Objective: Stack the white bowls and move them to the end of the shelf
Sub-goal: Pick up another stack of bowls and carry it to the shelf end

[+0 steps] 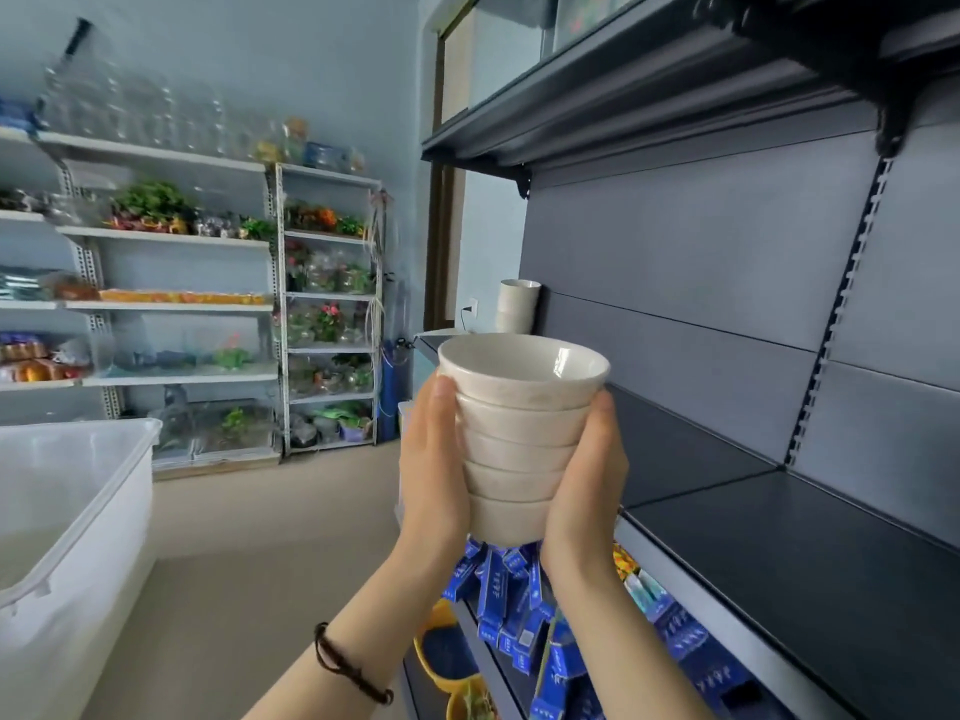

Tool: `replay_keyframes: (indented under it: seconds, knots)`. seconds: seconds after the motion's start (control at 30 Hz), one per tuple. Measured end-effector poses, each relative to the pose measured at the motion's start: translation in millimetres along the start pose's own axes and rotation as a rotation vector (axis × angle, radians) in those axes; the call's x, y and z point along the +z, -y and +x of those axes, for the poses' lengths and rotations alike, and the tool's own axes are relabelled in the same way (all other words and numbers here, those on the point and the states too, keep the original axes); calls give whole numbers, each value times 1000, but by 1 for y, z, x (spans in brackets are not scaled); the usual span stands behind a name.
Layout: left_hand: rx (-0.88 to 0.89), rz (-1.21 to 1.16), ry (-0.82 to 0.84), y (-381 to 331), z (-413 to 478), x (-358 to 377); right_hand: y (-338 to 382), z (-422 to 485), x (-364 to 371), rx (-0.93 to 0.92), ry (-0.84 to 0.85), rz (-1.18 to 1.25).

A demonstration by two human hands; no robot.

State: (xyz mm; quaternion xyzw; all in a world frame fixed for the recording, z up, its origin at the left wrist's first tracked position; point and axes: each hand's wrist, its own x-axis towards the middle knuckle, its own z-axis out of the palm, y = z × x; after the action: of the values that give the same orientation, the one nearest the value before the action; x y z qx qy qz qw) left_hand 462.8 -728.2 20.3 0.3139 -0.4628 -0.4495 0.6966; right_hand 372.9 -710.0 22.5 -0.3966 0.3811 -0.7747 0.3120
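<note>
Stack: we see a stack of white bowls, five nested and upright, held in the air in front of us with the top bowl's mouth open towards us.
Left hand: our left hand is clamped against the stack's left side. Its thumb lies up the near wall, and the tip reaches the band just under the top bowl's rim.
Right hand: our right hand presses the stack's right side in the same way, with its thumb up beside the second bowl.
Fingers: both sets wrap round the far side of the stack, where we cannot see them. The lowest bowl sits down between the two palms.
Shelf: the dark shelf runs along our right, and the stack hangs off its front edge without resting on the board.
Far end: a second white stack stands at the shelf's far end, well apart from the one we hold.
Wrist: a dark bracelet circles the left wrist.
Below: blue boxes lie on the lower shelf under our hands.
Left side: a translucent white tub stands near us on the left.
</note>
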Motion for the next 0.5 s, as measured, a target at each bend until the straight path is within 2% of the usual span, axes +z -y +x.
replay_keyframes:
  seconds: [0.13, 0.27, 0.5]
  knots:
    - [-24, -35, 26, 38, 82, -22, -55, 52, 46, -22, -32, -8]
    - [30, -27, 55, 63, 171, -43, -107, 111, 100, -32, -86, 6]
    - [4, -24, 141, 98, 309, -62, -172, 204, 176, -65, -153, -34]
